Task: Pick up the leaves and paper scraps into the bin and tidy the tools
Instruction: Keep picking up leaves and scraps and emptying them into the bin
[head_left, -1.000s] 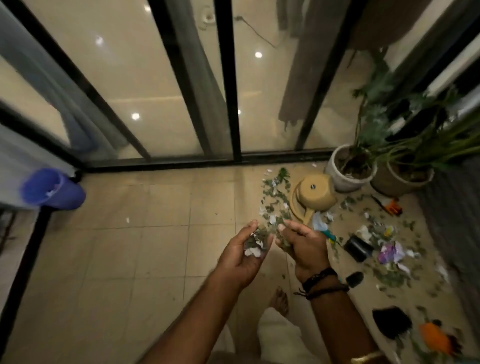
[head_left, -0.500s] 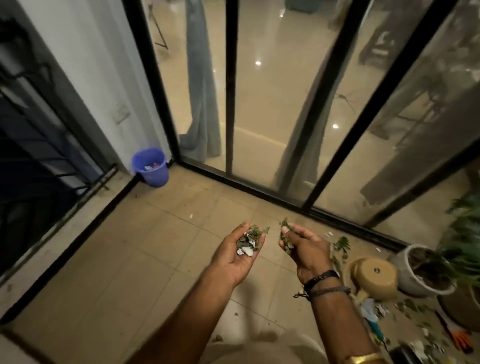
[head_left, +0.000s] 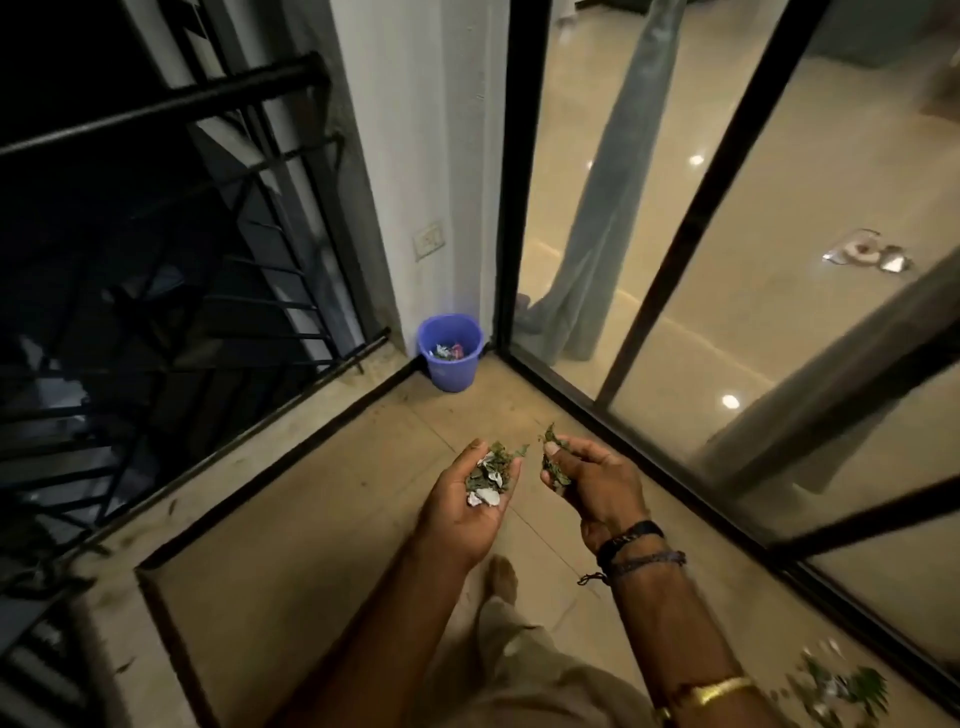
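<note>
Holds the left hand (head_left: 462, 512) palm up, fingers curled up round a pile of leaves and paper scraps (head_left: 485, 480) heaped in the palm. Grips with the right hand (head_left: 602, 488), just beside the left and not touching it, a clump of leaves (head_left: 555, 477), thumb and fingers closed round it, one sprig sticking out above the thumb.

Beneath both hands, tiled floor (head_left: 311, 519). To the right of the right hand and running on ahead, glass doors (head_left: 753, 260) in black frames. To the left of the left hand, well apart, a black railing (head_left: 156, 260).

Ahead of the hands, well apart, in the corner where wall meets door frame: blue bin (head_left: 451, 376), upright, with some scraps already lying inside.

Behind the right hand, near the elbow, scattered leaves (head_left: 841, 691) on the floor, blurred. Below the hands, between the forearms, a bare foot (head_left: 503, 577). On the right wrist, dark bracelets (head_left: 636, 548); further back on that forearm, a gold bangle (head_left: 719, 690).
</note>
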